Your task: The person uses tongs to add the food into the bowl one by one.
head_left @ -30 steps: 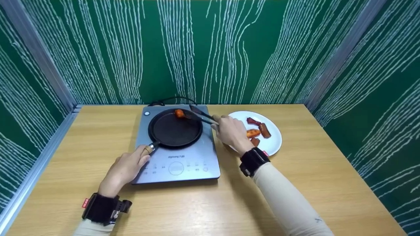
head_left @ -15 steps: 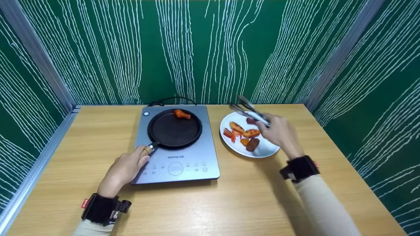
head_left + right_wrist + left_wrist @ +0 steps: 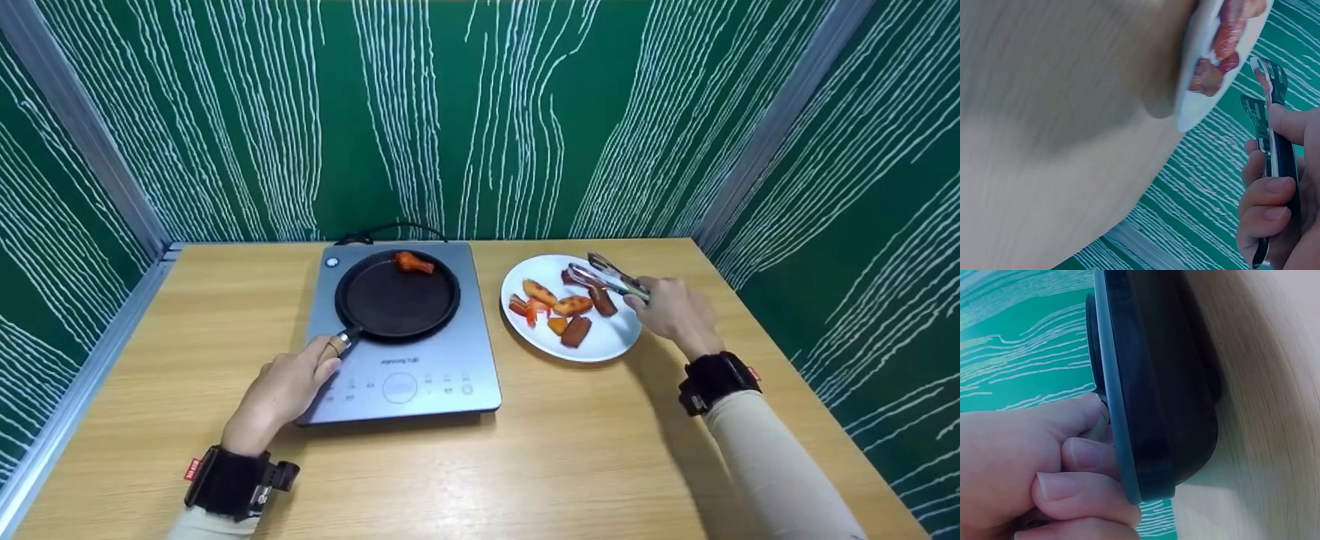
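Beside the plate (image 3: 613, 334), your right hand (image 3: 676, 313) curls its fingers (image 3: 1266, 192) round the parted tongs (image 3: 616, 283); your left hand (image 3: 283, 386) clasps the pan handle (image 3: 342, 343).

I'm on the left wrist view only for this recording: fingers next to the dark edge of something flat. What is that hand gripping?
Observer: In the head view, the left hand grips the handle of a round black pan.
Operator: Anything inside it?
Observer: Yes, one orange-red piece of food, near the far rim.
Operator: And what's the person's other side doing?
Observer: The right hand holds a pair of tongs.
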Available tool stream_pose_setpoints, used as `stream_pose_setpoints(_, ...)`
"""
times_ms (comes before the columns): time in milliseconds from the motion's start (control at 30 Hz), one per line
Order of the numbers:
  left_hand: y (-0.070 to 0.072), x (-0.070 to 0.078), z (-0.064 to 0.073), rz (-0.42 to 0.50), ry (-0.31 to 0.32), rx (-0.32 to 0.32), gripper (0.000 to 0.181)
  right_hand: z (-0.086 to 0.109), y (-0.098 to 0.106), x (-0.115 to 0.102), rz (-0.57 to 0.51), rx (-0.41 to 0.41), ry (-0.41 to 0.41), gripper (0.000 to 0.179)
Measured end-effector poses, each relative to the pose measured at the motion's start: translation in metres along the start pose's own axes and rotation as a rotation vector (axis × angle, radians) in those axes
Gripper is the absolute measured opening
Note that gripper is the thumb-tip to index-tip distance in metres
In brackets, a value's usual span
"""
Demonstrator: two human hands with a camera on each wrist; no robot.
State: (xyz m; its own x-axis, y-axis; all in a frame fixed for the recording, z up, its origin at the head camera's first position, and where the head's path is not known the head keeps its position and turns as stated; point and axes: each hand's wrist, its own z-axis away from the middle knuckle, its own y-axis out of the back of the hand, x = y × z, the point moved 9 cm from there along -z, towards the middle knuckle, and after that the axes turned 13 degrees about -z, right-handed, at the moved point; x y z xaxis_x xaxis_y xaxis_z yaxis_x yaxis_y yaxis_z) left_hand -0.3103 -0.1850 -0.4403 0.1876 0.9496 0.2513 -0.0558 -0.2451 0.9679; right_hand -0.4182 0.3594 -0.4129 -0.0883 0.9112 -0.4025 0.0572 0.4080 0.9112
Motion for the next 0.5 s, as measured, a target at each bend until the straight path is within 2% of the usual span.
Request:
stream_pose_setpoints(133, 0.000, 0.001, 0.000, -0.003, -0.005, 0.003, 0.030, -0.004, -0.006, 0.003, 0.023, -0.038, -0.036, 0.056)
stream_pose_setpoints(267, 0.000, 0.001, 0.000, -0.007, -0.008, 0.002, 0.031, -0.009, -0.012, 0.000, 0.046, -0.058, -0.055, 0.049)
stream_pose_setpoints(500, 0.002, 0.001, 0.001, -0.014, -0.017, 0.023, 0.030, -0.013, -0.017, -0.014, 0.121, 0.007, 0.039, 0.029)
